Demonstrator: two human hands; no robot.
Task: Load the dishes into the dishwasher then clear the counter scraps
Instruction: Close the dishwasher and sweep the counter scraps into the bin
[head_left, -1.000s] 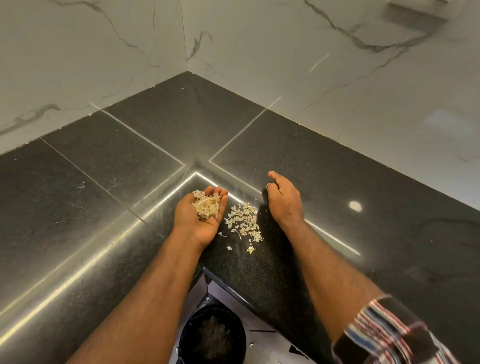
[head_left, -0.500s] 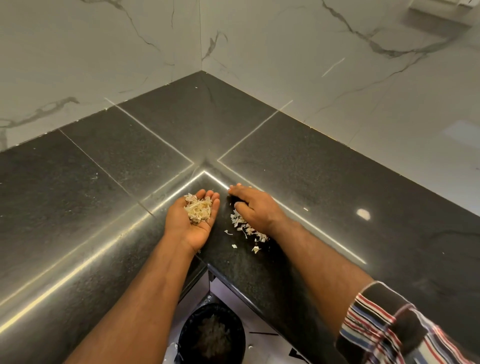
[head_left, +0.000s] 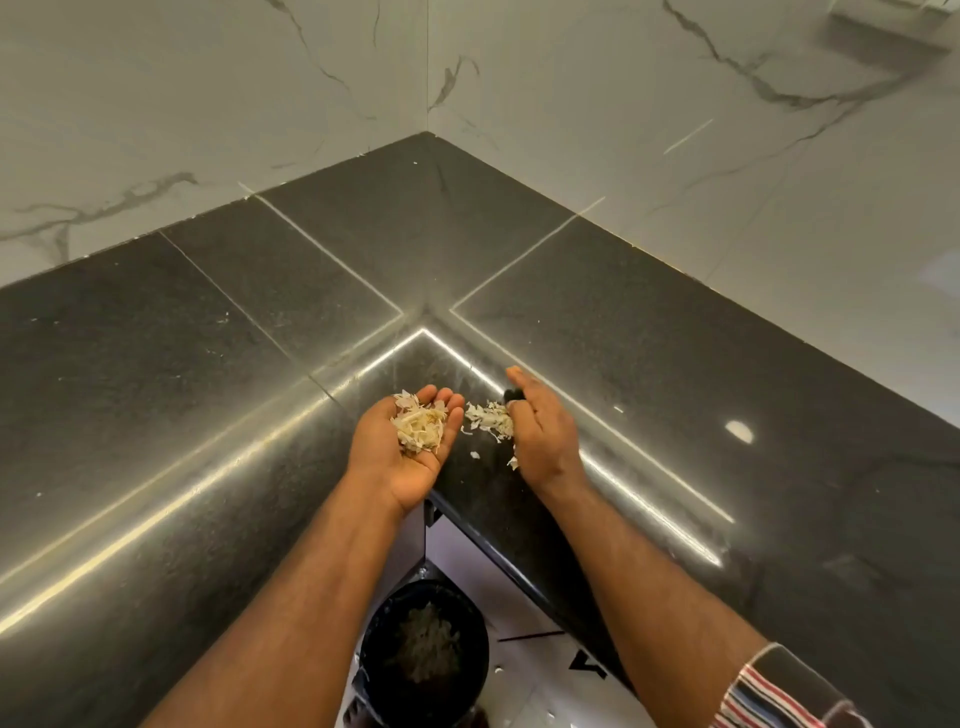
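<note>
Setting: a dark, polished stone surface (head_left: 675, 364) wrapping an inside corner, backed by pale marble-veined wall panels (head_left: 208, 104).

Left hand (head_left: 410, 441): palm up at the front edge of the surface, just beside the right hand; fingers (head_left: 447, 402) straight and close together, forming a shallow cup.

Scraps in palm (head_left: 420, 427): a heap of pale, flaky peelings lying across the left palm and the base of the fingers.

Right hand (head_left: 543, 436): set on its edge on the surface, back turned to the right, palm facing the left hand; thumb raised, the other fingers curled inward against the loose pile. Whether they pinch any flakes cannot be told, since the fingertips are hidden behind the hand.

Scraps on surface (head_left: 488, 415): a small loose pile of the same pale flakes lying between the two hands, touching the right hand; a few stray bits (head_left: 474, 455) lie a little nearer the front edge.

Bin (head_left: 423, 649): a round black container standing on the floor below the corner of the surface, between the forearms, holding a mass of similar pale scraps.

Floor (head_left: 524, 670): light tiles with a few white specks near the bin.

Sleeve (head_left: 779, 691): striped cloth, rolled up on the right forearm at the lower right.
</note>
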